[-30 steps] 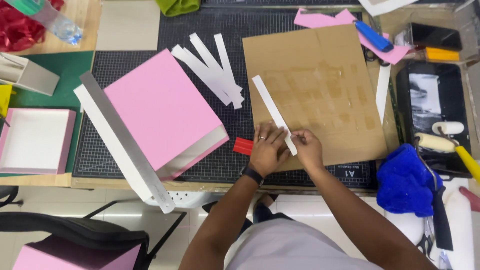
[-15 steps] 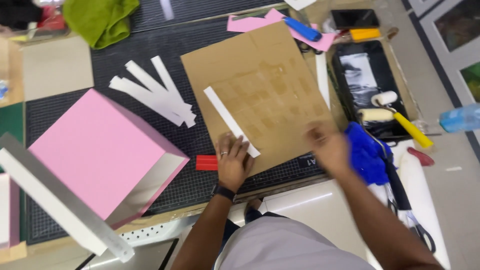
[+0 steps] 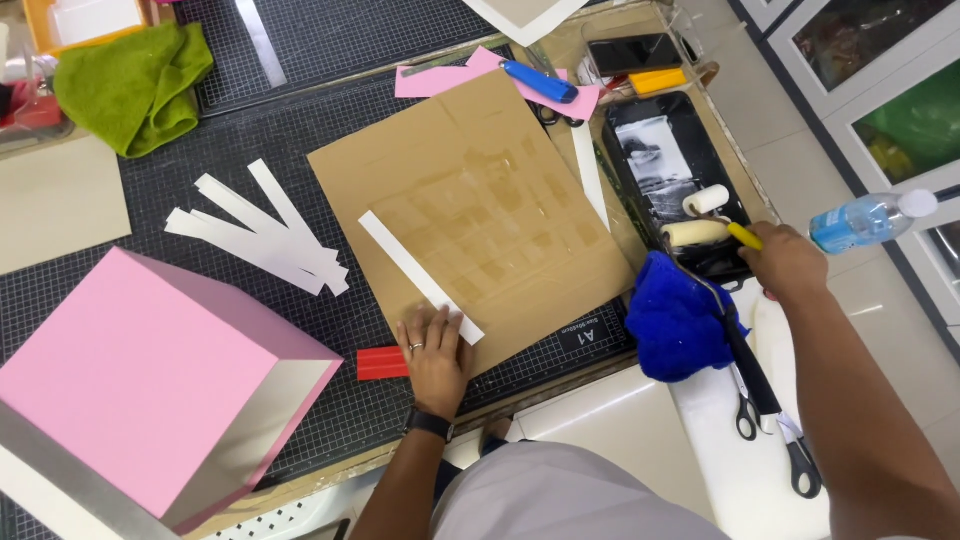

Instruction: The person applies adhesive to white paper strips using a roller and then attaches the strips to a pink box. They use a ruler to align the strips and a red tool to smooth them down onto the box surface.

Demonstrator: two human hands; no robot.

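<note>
Pressing flat and open, the left hand [image 3: 435, 352] is holding down the white paper strip [image 3: 420, 276] on the brown cardboard [image 3: 480, 210]. The right hand [image 3: 785, 262] is gripping the yellow roller handle [image 3: 744, 237] by the black tray [image 3: 640, 160].

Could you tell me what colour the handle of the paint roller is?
Yellow; the roller handle shows in the head view, at the right hand.

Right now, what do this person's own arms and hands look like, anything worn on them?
Both forearms are bare, with no sleeves and no gloves. The left hand has a ring on one of its fingers, and a dark watch or band circles that wrist. Nothing worn shows on the right hand.
</note>
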